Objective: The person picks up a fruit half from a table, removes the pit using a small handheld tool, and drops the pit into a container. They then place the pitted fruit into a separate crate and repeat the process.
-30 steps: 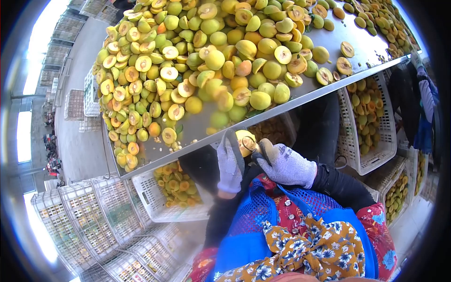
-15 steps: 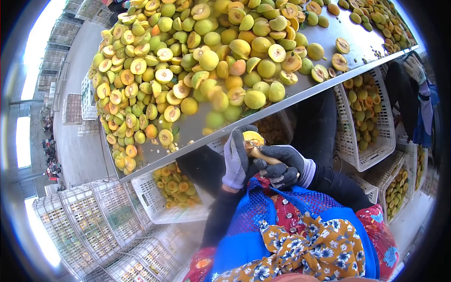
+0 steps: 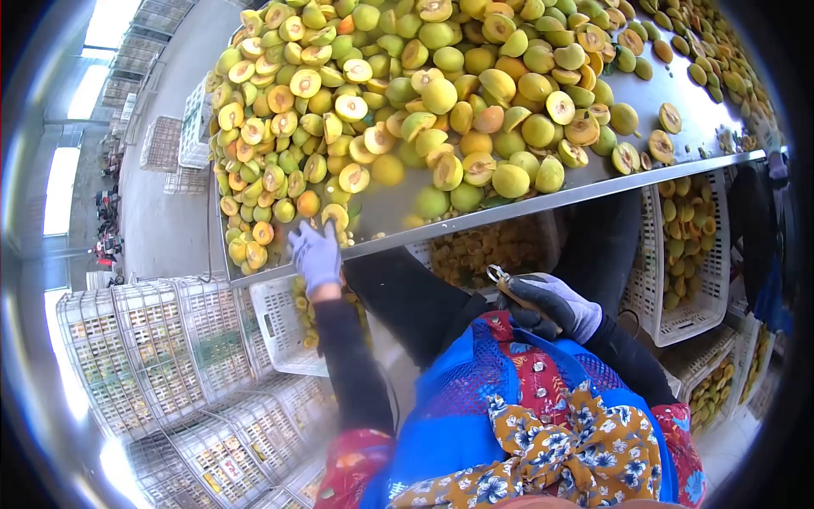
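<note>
My left hand, in a pale glove, reaches to the near edge of the metal table. Its fingers are spread, the tips right at a halved apricot and beside the heap of yellow-green apricots. Close to my lap, my right hand, in a grey and dark glove, is wrapped round a pitting tool with a brown handle and a small metal loop at its tip. Most of the handle is hidden by the fingers.
Under the table edge stand a white crate of apricot halves at left, and another crate at right. Stacked crates fill the lower left. Another person's gloved hand is at the far right.
My left hand has left my right hand and moved left to the table edge; the apricot half it held is gone from it. My right hand keeps the tool, shifted slightly right.
</note>
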Demonstrator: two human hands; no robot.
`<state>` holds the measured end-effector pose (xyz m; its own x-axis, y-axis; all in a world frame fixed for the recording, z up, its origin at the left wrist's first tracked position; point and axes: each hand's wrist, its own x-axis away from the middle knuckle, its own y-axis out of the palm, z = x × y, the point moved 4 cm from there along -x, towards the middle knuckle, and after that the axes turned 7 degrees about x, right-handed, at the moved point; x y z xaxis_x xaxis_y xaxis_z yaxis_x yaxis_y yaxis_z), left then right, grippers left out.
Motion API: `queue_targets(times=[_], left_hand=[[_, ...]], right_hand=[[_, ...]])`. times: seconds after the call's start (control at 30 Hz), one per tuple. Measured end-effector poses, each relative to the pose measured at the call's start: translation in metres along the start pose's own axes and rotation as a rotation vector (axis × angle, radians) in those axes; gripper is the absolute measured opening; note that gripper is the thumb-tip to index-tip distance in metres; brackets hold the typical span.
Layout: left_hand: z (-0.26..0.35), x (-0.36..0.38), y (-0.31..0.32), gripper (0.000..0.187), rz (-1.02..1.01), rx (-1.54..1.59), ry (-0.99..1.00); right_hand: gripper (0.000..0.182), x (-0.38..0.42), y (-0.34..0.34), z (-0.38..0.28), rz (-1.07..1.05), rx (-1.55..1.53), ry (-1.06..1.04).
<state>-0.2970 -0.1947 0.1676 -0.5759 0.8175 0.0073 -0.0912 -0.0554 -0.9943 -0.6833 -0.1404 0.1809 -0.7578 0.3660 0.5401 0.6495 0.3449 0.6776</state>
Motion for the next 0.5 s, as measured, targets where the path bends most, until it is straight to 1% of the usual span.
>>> queue_targets(times=[0.07, 0.13, 0.17, 0.2, 0.27, 0.33, 0.4, 0.43, 0.47, 0.5], left_hand=[[-0.011, -0.034, 0.049, 0.066, -0.08, 0.175, 0.071], [0.0, -0.035, 0.046, 0.065, -0.044, 0.247, 0.182], [0.005, -0.031, 0.046, 0.065, -0.031, 0.281, 0.236], [0.013, -0.02, 0.042, 0.059, -0.091, 0.601, 0.146], [0.048, 0.018, 0.024, 0.047, -0.211, 1.235, -0.055], [0.076, 0.056, 0.011, 0.039, -0.457, 1.438, -0.095], [0.086, 0.079, 0.017, 0.042, -0.767, 1.366, -0.042], [0.09, 0.094, 0.032, 0.045, -0.773, 1.551, -0.135], [0.097, 0.11, 0.048, 0.049, -0.775, 1.732, -0.234], [0.11, 0.122, 0.04, 0.051, -0.814, 1.804, -0.24]], right_hand=[[0.037, -0.002, -0.005, 0.0, 0.055, 0.243, -0.157], [0.034, -0.001, -0.004, -0.003, 0.067, 0.273, -0.175], [0.031, 0.004, 0.0, -0.006, 0.049, 0.18, -0.11], [0.029, 0.007, 0.003, -0.006, 0.028, 0.088, -0.043], [0.024, -0.012, -0.01, 0.003, 0.13, 0.426, -0.26], [0.022, -0.014, -0.007, -0.001, 0.238, 0.785, -0.423], [0.024, -0.012, 0.015, -0.02, 0.364, 1.159, -0.54], [0.023, -0.013, 0.02, -0.021, 0.378, 1.234, -0.55], [0.023, -0.013, 0.026, -0.025, 0.398, 1.251, -0.516], [0.023, -0.01, 0.032, -0.031, 0.419, 1.267, -0.482]])
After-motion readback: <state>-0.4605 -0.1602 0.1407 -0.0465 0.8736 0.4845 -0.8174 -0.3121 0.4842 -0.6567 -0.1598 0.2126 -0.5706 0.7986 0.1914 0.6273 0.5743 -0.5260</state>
